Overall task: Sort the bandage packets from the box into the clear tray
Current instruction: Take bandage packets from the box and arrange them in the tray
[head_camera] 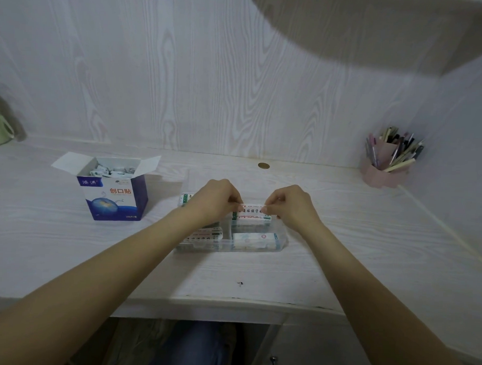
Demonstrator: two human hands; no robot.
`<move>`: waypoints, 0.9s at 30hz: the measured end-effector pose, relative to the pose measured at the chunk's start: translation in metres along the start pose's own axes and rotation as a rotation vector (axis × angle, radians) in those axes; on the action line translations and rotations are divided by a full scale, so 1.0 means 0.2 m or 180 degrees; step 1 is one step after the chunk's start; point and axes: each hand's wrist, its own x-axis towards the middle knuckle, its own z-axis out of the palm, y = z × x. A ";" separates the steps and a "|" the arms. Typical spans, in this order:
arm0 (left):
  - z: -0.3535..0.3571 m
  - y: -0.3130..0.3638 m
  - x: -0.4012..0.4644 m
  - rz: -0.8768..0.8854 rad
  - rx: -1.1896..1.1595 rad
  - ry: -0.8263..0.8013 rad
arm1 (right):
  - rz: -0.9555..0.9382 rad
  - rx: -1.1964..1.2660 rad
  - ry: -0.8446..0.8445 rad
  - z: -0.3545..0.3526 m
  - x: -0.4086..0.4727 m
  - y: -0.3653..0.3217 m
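At about 9 o'clock from the middle of the desk stands the box [115, 190], blue and white, with its flaps open; many small white bandage packets [112, 170] lie loose inside it, so much of the sorting is not yet done. At the far left edge a pale green cup [0, 131] is partly in view.

In the middle of the desk [68, 252] is the clear tray [283, 242], which has several compartments. The compartments at its 9 o'clock side hold flat packets with green print, partly hidden under the left forearm. The near compartment at 4 o'clock holds a white stack of packets [254, 240].

The left hand [216, 199] and the right hand [292, 203] are both above the far part of the tray. Each one pinches one end of a long packet [251, 211] with red characters, thumb against curled fingers, so the packet is stretched between them over the far right compartment. I cannot tell if it touches the packets below it.

I judge that the step in hand is the placing of this packet. The next move asks to lower it flat, in line with the compartment walls, and then to let go with both hands together so it does not tip.

At 1 o'clock a coin-like brass disc [263, 165] lies on the desk, and at 2 o'clock a pink pen holder [385, 171] is full of pens.
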 end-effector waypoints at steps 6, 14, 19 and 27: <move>0.00 0.01 0.01 0.0047 0.0384 -0.0126 | -0.0024 -0.0725 -0.0074 0.00 0.02 -0.03; -0.02 0.02 0.04 -0.0047 0.0331 -0.0141 | -0.0047 -0.1104 -0.0105 0.03 0.02 -0.05; -0.01 0.01 0.06 -0.0099 0.0221 -0.0262 | -0.0083 -0.1167 -0.0256 0.03 0.02 -0.05; 0.01 0.02 0.05 -0.0093 0.0694 -0.0270 | 0.0011 -0.1329 -0.0425 0.04 0.03 -0.06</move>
